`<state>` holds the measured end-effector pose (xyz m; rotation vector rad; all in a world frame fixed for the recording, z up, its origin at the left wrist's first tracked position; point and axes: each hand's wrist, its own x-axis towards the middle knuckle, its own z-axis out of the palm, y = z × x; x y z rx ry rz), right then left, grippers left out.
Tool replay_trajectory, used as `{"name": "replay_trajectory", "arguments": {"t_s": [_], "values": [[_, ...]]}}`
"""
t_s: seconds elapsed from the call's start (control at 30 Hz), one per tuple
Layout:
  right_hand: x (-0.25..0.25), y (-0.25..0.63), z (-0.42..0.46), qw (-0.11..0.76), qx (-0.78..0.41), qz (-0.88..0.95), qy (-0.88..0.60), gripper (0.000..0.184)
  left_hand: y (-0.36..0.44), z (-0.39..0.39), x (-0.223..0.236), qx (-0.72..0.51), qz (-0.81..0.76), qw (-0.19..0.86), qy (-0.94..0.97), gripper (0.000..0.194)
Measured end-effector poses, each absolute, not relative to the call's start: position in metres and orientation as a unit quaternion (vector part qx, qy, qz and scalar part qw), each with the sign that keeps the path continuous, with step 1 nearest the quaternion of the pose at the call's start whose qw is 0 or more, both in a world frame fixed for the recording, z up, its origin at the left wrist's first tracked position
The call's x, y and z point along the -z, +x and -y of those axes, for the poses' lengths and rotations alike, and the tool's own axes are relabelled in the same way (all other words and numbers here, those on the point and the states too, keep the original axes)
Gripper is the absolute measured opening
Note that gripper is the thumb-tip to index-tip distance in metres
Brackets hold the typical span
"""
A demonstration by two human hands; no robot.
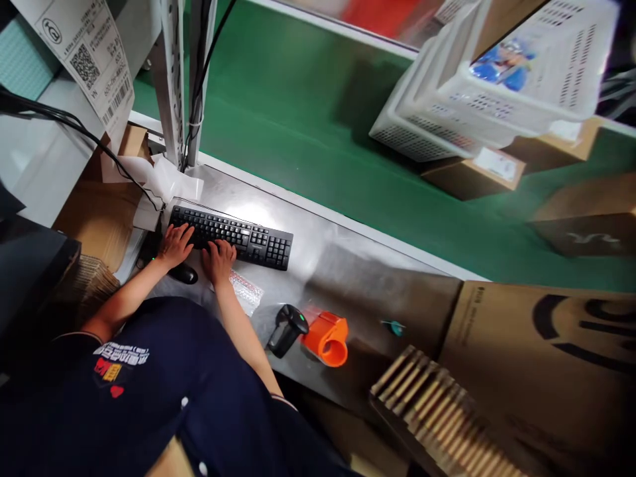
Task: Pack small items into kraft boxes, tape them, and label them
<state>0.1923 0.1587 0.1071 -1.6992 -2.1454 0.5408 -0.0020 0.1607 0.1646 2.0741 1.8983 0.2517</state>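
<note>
My left hand (173,244) lies on the left end of a black keyboard (258,244), fingers spread over the keys and holding nothing. My right hand (217,260) rests beside it on the keyboard's near edge, fingers also stretched onto the keys, empty. The keyboard sits on a steel worktop (348,265). A black mouse (183,273) lies just below my left hand. Under my right wrist is a small bubble-wrap bag (244,291).
A black barcode scanner (287,328) and an orange tape dispenser (326,339) lie on the worktop. Behind it, a green conveyor belt (298,119) carries a white basket (477,86) and cardboard boxes (472,175). Flat cartons (536,344) are stacked at right. A printed label strip (94,59) hangs top left.
</note>
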Motion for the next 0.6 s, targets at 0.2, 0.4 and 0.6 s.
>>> {"name": "replay_trajectory", "arguments": {"t_s": [0.2,0.4,0.6], "values": [[-0.104,0.18,-0.174,0.168,-0.178,0.775,-0.582,0.041,0.002,-0.151,-0.159,-0.079,-0.661,0.171,0.726,0.049],[-0.111,0.163,-0.184,0.161,-0.184,0.788,-0.565,0.049,0.005,-0.148,-0.156,-0.089,-0.655,0.176,0.729,0.049],[-0.118,0.176,-0.168,0.155,-0.214,0.789,-0.555,0.044,0.001,-0.151,-0.149,-0.114,-0.67,0.158,0.716,0.051]]}}
